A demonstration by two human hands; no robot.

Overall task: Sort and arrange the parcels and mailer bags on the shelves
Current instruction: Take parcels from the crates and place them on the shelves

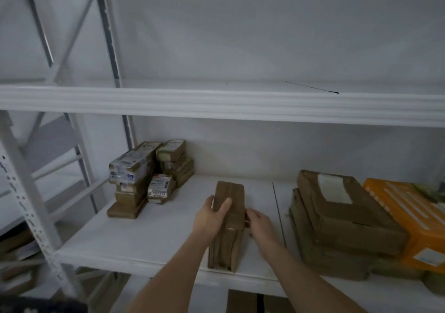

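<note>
Brown cardboard parcels stand on edge in a small bundle [228, 218] in the middle of the white shelf [154, 235], and the near end of the bundle sits right at the shelf's front edge. The left hand [212, 216] holds the bundle, its grip closed on the left side with the thumb over the top. The right hand [258, 222] is at the right side of the bundle with bent fingers, but its fingertips are tucked behind the cardboard, so I cannot tell if its grip is really holding. There is bare shelf on both sides of the bundle. To the left, well apart, a pile of small parcels [147, 175] with white labels stands near the back wall and the shelf post. To the right, past a thin seam in the shelf, big flat brown parcels [342, 218] lie stacked, and an orange box [409, 214] rests beside them, touching. The orange box is cut off by the right edge. The words on the labels are too blurry to read. The upper shelf [216, 100] hangs above, and its front edge is a thick white bar. More brown boxes below are mostly hidden.
</note>
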